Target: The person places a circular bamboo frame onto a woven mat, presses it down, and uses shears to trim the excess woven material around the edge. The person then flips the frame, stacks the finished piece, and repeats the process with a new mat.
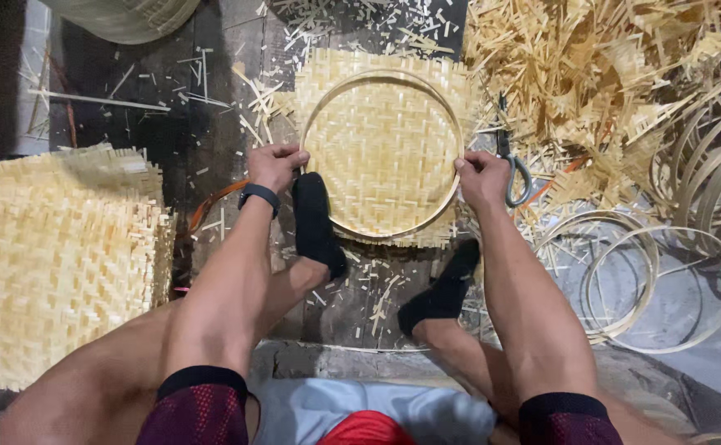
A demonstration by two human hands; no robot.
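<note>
The left hand (276,165) and right hand (482,177) each gripped opposite sides of the round pale bamboo hoop (381,235) — pressed onto the square woven bamboo mat (381,148) at upper centre of the frame, on the dark floor (130,124). Grey-handled scissors (515,177) lay just beside the right hand.

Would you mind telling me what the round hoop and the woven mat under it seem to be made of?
The hoop, gripped by the left hand and right hand, looks like a thin bent bamboo strip, pale and unvarnished. The woven mat looks like flat split-bamboo slats in a twill weave, matte straw-yellow with ragged, untrimmed edges.
</note>
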